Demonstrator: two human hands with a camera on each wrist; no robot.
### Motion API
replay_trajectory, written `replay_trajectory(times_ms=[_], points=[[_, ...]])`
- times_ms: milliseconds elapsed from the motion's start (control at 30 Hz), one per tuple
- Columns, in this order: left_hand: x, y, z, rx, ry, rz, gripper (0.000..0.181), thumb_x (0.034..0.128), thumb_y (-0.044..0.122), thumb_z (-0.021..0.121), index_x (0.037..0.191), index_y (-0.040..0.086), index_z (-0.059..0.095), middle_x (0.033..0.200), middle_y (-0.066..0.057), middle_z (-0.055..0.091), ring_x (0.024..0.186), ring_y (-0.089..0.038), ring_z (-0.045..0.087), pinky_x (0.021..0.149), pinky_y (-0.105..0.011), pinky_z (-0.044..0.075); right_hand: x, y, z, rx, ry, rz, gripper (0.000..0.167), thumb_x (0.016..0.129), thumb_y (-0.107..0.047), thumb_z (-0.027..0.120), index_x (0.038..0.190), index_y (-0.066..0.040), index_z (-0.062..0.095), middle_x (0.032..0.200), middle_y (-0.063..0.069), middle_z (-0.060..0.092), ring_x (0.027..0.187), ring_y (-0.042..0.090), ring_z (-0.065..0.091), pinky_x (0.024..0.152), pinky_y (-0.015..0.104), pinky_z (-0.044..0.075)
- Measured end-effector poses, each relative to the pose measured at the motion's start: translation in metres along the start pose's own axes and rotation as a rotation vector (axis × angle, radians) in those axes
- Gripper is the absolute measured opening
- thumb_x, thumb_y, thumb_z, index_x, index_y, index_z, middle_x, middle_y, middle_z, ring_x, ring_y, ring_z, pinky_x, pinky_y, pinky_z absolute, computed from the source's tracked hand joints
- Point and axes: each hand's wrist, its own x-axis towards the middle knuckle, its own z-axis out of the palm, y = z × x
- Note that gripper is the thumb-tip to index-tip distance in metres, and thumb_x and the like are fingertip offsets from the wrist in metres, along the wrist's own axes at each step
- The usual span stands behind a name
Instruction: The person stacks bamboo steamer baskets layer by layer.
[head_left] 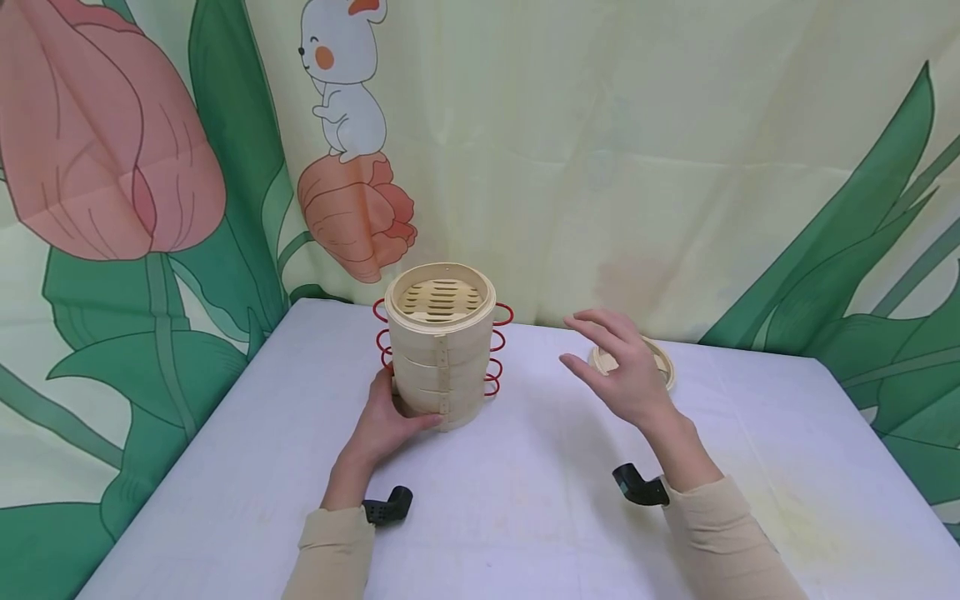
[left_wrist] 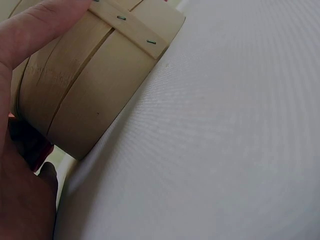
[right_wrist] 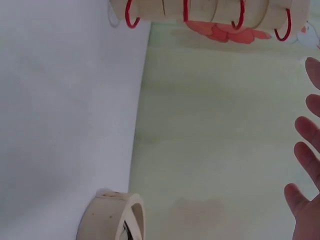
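Note:
A tall stack of round bamboo steamer baskets (head_left: 465, 367) stands upright on the table, with red loop handles sticking out on both sides. Its top tier is uncovered and shows a slatted base. My left hand (head_left: 384, 427) grips the bottom tier from the left, thumb across the front; its fingers are mostly hidden behind the stack. Up close in the left wrist view, the thumb lies against the bamboo wall (left_wrist: 95, 95). To the right, my right hand (head_left: 626, 371) is held in the air with fingers spread and holds nothing. Partly hidden behind it lies a small round bamboo piece (head_left: 669, 371).
A white cloth (head_left: 525, 517) covers the table. Behind it hangs a cream curtain (head_left: 600, 167) printed with tulips, leaves and a white rabbit. A black wrist camera mount (head_left: 390, 506) sits at the left cuff, another (head_left: 639, 485) at the right.

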Motion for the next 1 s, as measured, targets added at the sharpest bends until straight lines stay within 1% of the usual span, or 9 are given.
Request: replay_trajectory(times_ms=[200, 333, 433, 533, 667, 767, 1000], points=[[0.0, 0.001, -0.001, 0.021, -0.007, -0.009, 0.111, 0.0691, 0.027, 0.095, 0.15, 0.001, 0.024, 0.144, -0.017, 0.036, 0.137, -0.032, 0.036, 0.116, -0.049, 0.027, -0.012, 0.013, -0.007, -0.044, 0.007, 0.04, 0.046, 0.074, 0.002, 0.083, 0.118, -0.003, 0.072, 0.119, 0.01, 0.066, 0.116, 0.03, 0.054, 0.101, 0.026, 0.037], [0.0, 0.001, -0.001, 0.021, -0.011, -0.021, 0.112, 0.0691, 0.029, 0.095, 0.15, 0.002, 0.023, 0.145, -0.017, 0.035, 0.138, -0.032, 0.035, 0.116, -0.05, 0.027, -0.017, 0.021, -0.011, -0.053, 0.002, 0.063, 0.044, 0.075, 0.003, 0.083, 0.117, -0.003, 0.073, 0.118, 0.01, 0.066, 0.115, 0.03, 0.054, 0.1, 0.027, 0.037], [0.0, 0.0, -0.001, 0.018, -0.016, -0.023, 0.112, 0.0693, 0.029, 0.095, 0.151, 0.002, 0.022, 0.146, -0.017, 0.035, 0.139, -0.032, 0.034, 0.116, -0.05, 0.026, -0.022, 0.027, -0.014, -0.073, 0.0, 0.101, 0.043, 0.076, 0.003, 0.083, 0.117, -0.004, 0.073, 0.119, 0.01, 0.067, 0.117, 0.03, 0.054, 0.1, 0.027, 0.036], [0.0, 0.0, -0.001, 0.015, -0.014, -0.019, 0.111, 0.0693, 0.029, 0.095, 0.15, 0.002, 0.023, 0.146, -0.017, 0.035, 0.138, -0.031, 0.035, 0.116, -0.049, 0.027, -0.027, 0.033, -0.017, -0.096, -0.003, 0.143, 0.042, 0.076, 0.003, 0.083, 0.117, -0.002, 0.073, 0.121, 0.011, 0.066, 0.119, 0.032, 0.053, 0.102, 0.025, 0.035], [-0.001, 0.001, -0.001, 0.011, -0.009, -0.015, 0.111, 0.069, 0.028, 0.095, 0.15, 0.002, 0.024, 0.145, -0.016, 0.036, 0.138, -0.031, 0.035, 0.116, -0.049, 0.027, -0.031, 0.042, -0.021, -0.114, -0.003, 0.178, 0.041, 0.077, 0.002, 0.083, 0.117, 0.0, 0.073, 0.121, 0.014, 0.066, 0.12, 0.034, 0.052, 0.103, 0.023, 0.033], [0.0, 0.001, -0.001, 0.009, -0.007, -0.012, 0.111, 0.069, 0.028, 0.095, 0.151, 0.002, 0.024, 0.145, -0.016, 0.036, 0.137, -0.031, 0.036, 0.116, -0.049, 0.027, -0.033, 0.049, -0.025, -0.129, -0.009, 0.204, 0.041, 0.078, 0.001, 0.083, 0.118, 0.0, 0.072, 0.122, 0.014, 0.066, 0.121, 0.035, 0.052, 0.103, 0.027, 0.034], [0.0, -0.001, 0.0, 0.013, -0.011, -0.018, 0.111, 0.0691, 0.027, 0.095, 0.15, 0.002, 0.024, 0.146, -0.016, 0.036, 0.138, -0.031, 0.035, 0.116, -0.049, 0.027, -0.042, 0.061, -0.033, -0.155, -0.042, 0.298, 0.039, 0.081, -0.003, 0.081, 0.12, -0.001, 0.072, 0.126, 0.015, 0.064, 0.124, 0.036, 0.05, 0.102, 0.048, 0.037]])
